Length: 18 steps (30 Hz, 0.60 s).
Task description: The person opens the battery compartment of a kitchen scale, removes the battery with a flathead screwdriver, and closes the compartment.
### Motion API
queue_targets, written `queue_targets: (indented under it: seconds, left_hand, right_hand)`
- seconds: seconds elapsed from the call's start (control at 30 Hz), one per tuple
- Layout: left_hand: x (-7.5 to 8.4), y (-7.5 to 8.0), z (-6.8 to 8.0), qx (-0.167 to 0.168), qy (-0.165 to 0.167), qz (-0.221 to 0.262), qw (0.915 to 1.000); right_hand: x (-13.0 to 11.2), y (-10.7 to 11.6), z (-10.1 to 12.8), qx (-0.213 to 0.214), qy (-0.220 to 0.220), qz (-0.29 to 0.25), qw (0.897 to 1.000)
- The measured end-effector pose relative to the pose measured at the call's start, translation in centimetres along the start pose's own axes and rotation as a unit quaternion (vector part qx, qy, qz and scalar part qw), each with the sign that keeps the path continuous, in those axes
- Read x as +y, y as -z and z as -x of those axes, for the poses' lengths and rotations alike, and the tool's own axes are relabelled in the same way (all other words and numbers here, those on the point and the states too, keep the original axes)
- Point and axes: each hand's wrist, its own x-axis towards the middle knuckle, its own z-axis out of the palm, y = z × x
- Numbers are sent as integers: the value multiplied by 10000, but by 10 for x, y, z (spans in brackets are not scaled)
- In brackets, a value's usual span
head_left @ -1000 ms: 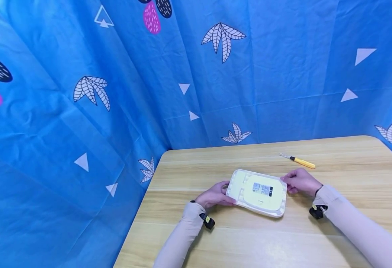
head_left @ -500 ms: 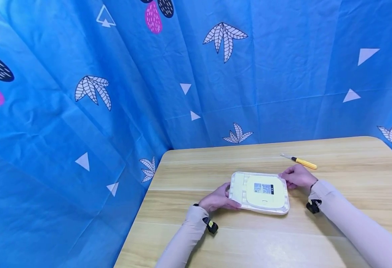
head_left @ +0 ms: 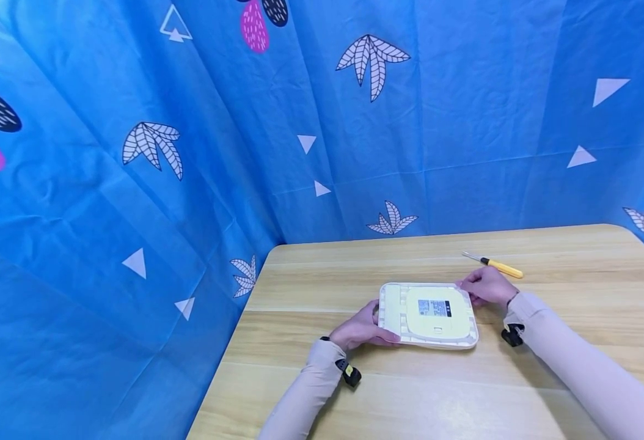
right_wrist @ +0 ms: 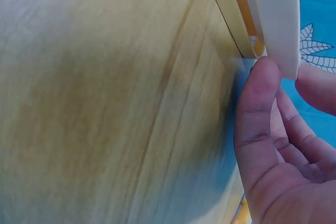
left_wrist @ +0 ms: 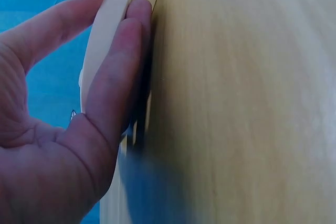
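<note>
In the head view a flat white plastic device (head_left: 393, 311) with rounded corners shows its underside, where a printed label (head_left: 434, 308) sits on a raised rounded panel. My left hand (head_left: 362, 329) holds its left end, thumb on the near left edge. At the far right corner, my right hand (head_left: 487, 287) pinches it between thumb and fingers. The left wrist view shows the device's white side (left_wrist: 107, 40) between the digits of my left hand (left_wrist: 63, 129). From the right wrist, its corner (right_wrist: 281, 19) is between thumb and fingers of my right hand (right_wrist: 278, 156).
A screwdriver (head_left: 495, 264) with a yellow handle lies on the wooden table (head_left: 311, 287), just behind my right hand. Blue patterned cloth (head_left: 465, 122) hangs behind the table and along its left side. Both wrists carry small black cameras (head_left: 349, 371).
The device has turned slightly anticlockwise in the head view, its long edges now nearly level. My left hand has shifted a little right, my right hand slightly away and left. Both keep their hold.
</note>
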Motion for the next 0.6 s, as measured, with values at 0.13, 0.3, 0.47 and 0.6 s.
queue_targets:
  seconds: [0.13,0.3,0.47,0.6]
  left_hand:
    - [-1,1,-3,30,14,-38,10000]
    - [-2,3,-3,118,86,-182,9997]
    - [0,8,-3,241,60,-396,9989]
    - [0,15,-5,311,24,-443,9985]
  right_hand:
    - [1,1,-1,-9,-20,-109,9999]
    - [1,0,0,-25,35,-198,9998]
    - [1,1,0,-55,61,-159,9998]
    - [3,1,0,-54,92,-89,9999]
